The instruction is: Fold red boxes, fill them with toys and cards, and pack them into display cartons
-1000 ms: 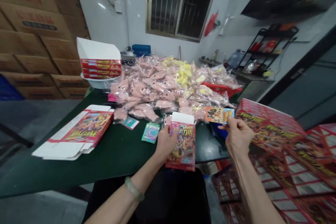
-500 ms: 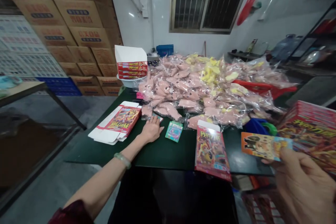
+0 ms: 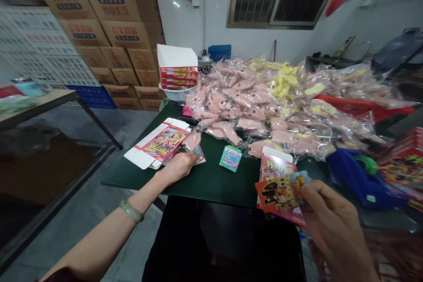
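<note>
My right hand (image 3: 330, 216) pinches an orange picture card (image 3: 277, 191) by its right end, above a red printed box (image 3: 276, 161) with a white flap. My left hand (image 3: 180, 167) rests on the green table with its fingers drawn together, between flat red-and-white cartons (image 3: 161, 143) and a small card stack (image 3: 201, 155). Its fingertips touch the edge of that stack; whether they grip anything is hidden. A green-edged stack of cards (image 3: 230, 158) lies on the tabletop between both hands.
Bagged pink plush toys (image 3: 244, 97) heap across the back of the table. A blue tape dispenser (image 3: 363, 180) and red boxes (image 3: 403, 163) stand at the right. An open display box (image 3: 178, 72) sits in a white basin (image 3: 176, 92). Brown cartons (image 3: 115, 13) are stacked behind.
My right hand has brought the orange card leftward over the red box. My left hand has slid from lying flat on the small stack toward the flat cartons, fingers now drawn in. The view has turned.
</note>
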Demonstrator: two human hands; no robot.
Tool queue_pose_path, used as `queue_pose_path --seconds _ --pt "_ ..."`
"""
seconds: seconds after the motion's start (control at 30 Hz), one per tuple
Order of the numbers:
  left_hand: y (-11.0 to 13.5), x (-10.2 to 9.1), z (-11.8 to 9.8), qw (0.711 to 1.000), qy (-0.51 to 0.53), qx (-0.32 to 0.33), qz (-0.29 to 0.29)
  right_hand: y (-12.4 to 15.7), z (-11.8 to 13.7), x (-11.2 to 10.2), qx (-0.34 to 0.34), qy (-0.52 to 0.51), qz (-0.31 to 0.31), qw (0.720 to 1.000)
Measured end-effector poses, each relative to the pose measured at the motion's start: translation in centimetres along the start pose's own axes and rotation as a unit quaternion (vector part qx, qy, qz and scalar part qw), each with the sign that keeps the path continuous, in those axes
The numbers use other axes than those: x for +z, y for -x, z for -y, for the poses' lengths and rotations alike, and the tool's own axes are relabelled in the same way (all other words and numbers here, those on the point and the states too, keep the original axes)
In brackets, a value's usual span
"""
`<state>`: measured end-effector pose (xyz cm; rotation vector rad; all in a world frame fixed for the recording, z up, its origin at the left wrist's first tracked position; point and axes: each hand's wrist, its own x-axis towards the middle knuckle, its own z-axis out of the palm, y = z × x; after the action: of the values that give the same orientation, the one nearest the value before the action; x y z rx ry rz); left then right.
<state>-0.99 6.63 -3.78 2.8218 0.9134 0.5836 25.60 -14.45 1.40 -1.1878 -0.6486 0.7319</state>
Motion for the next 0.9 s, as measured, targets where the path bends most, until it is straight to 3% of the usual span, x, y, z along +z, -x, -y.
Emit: queue_pose_path --seconds 0.17,0.37,0.47,0.63,0.77,0.9 --pt "0.3 0.5 0.1 0.999 -0.037 0.015 -0.031 0.1 -0.6 1.9 0.01 0.011 0.072 0.997" --pt "0.8 1.6 0.1 0.993 -0.065 0.01 -0.093 -0.5 -2.3 2.0 -0.003 0.036 0.086 0.996" --pt "1.1 1.1 0.3 0.995 -0.047 0.038 -0.083 -0.7 -3.0 2.2 0.006 0.042 0.1 0.994" --pt "1.3 -0.2 0.7 0.996 -0.004 0.085 -0.036 -0.8 -3.0 3.4 0.038 0.032 0.18 0.982" --pt "1.3 -0.7 1.0 0.996 0.015 0.08 -0.023 -0.8 -2.8 4.1 0.057 0.009 0.214 0.975" --pt "1.3 -0.3 1.4 0.998 0.02 0.052 -0.034 -0.8 -3.0 3.8 0.06 0.056 0.238 0.968"
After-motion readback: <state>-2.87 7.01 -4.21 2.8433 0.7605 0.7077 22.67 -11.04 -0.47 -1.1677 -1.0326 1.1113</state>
